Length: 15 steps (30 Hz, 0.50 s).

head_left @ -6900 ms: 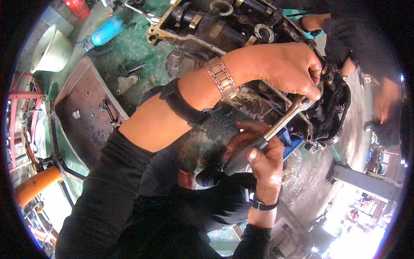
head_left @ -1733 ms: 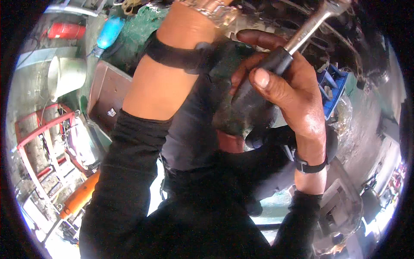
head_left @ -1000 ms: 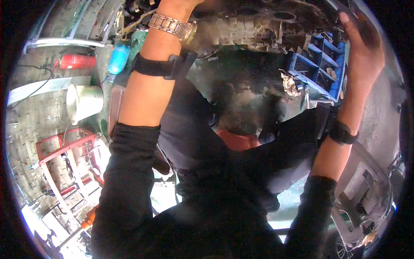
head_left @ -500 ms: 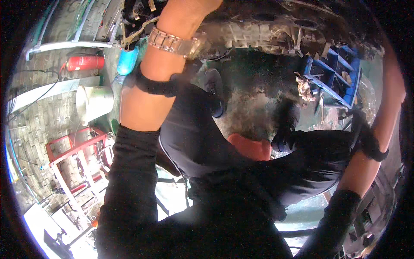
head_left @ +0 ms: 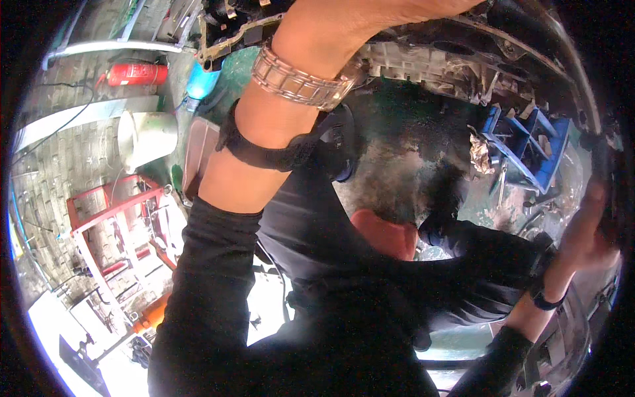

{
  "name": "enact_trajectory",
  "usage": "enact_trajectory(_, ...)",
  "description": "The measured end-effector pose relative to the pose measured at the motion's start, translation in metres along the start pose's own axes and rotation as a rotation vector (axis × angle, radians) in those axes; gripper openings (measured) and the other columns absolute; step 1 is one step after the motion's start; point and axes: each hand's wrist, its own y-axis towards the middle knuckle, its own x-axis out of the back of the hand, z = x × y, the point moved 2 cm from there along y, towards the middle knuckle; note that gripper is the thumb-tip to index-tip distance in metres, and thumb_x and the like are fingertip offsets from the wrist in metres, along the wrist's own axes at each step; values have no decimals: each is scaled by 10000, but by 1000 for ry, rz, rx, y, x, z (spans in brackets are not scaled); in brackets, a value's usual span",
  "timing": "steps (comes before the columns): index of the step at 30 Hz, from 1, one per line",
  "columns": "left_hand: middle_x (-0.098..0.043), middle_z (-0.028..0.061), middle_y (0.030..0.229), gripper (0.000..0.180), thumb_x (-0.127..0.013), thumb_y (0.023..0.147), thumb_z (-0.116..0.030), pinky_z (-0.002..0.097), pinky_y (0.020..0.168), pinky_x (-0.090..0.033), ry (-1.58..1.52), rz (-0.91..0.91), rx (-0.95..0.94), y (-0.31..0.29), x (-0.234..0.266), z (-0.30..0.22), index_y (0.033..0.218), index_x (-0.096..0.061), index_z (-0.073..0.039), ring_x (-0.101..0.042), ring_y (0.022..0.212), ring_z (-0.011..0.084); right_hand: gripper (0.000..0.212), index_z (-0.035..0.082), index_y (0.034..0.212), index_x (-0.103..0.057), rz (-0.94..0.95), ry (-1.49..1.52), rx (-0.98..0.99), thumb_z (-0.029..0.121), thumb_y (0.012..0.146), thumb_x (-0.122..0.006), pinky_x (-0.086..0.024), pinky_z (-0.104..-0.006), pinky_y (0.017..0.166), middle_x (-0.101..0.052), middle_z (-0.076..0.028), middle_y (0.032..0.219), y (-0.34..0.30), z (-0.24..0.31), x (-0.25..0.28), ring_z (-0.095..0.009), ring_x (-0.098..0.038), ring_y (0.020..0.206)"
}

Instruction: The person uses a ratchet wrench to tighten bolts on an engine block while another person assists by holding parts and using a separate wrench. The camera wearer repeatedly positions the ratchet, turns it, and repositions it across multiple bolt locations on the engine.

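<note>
My left hand [head_left: 403,12] reaches across the top edge of the head view, over a grimy metal engine part [head_left: 423,69]. Its fingers run out of the picture, so their grip is hidden. A metal-link watch [head_left: 291,79] and a black strap [head_left: 261,149] circle that arm. Far to the right, my right hand [head_left: 585,228] is raised beside the dark edge of the picture. Motion smears its fingers, and I cannot make out anything in them. Another dark band [head_left: 548,294] is round that wrist.
On the floor at right stands a blue divided tray [head_left: 522,149], with crumpled paper [head_left: 479,155] beside it. A red seat [head_left: 383,235] shows between my legs. At left are a fire extinguisher [head_left: 135,74], a blue bottle [head_left: 202,83], a white bucket [head_left: 149,139] and a red frame [head_left: 116,212].
My left hand has swung rightward along the top edge. My right hand, cut off before, has come down into view at the right. The floor and tray sit slightly lower and farther right.
</note>
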Motion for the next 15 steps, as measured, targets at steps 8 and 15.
enact_trajectory(8, -614, 5, 694, 251, -597, 967, -214, 274, 602, -420, -389, 48, 535, -2, 10, -1, 876, -709, -8, -514, 626, 87, 411, -38, 1124, -644, 520, 366, 218, 239, 843, -757, -575, -355, 779, -531, -276, 1299, -6, 64, 5, -342, -650, 1034)
enact_trajectory(15, -705, 61, 828, 256, -609, 962, -233, 279, 791, -490, -510, -40, 358, -5, -3, 14, 909, -715, -6, -635, 781, 133, 358, 20, 1059, -639, 529, 616, 365, 151, 775, -814, -602, -433, 781, -590, -304, 1173, -11, 105, -34, -346, -679, 943)
